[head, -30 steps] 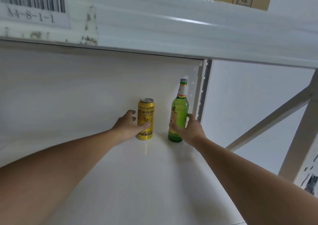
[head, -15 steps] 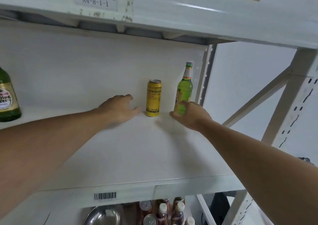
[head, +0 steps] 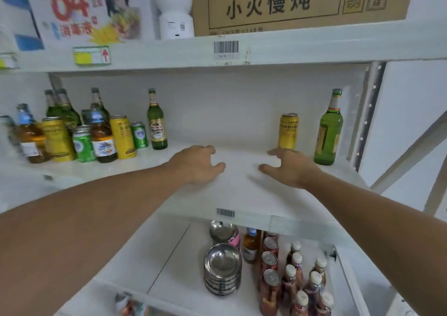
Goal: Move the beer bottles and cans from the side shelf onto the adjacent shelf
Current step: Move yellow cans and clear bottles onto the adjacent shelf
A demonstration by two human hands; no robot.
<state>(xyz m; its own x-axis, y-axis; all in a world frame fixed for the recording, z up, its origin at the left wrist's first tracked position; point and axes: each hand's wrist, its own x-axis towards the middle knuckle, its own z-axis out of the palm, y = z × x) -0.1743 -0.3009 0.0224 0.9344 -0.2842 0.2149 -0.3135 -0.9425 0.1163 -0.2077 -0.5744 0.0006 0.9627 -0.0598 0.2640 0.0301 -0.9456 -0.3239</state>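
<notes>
A yellow beer can [head: 287,130] and a green beer bottle [head: 328,129] stand upright at the right end of the white shelf [head: 225,185]. At the left end stands a cluster of several bottles and cans, among them a green bottle [head: 156,122], a yellow can [head: 122,136] and a small green can [head: 139,135]. My left hand [head: 198,163] and my right hand [head: 287,168] hover over the bare middle of the shelf, fingers relaxed, holding nothing. My right hand is just in front of the yellow can, not touching it.
Overhead, a shelf carries a cardboard box [head: 300,3], a white device [head: 175,8] and a printed carton [head: 87,10]. Below, stacked steel bowls [head: 222,267] and several sauce bottles and cans [head: 295,279] stand. A white upright post [head: 370,115] bounds the shelf at right.
Both hands have let go of the yellow can and green bottle and drawn back toward the shelf's middle. The view has pulled back, revealing the left cluster and lower shelf.
</notes>
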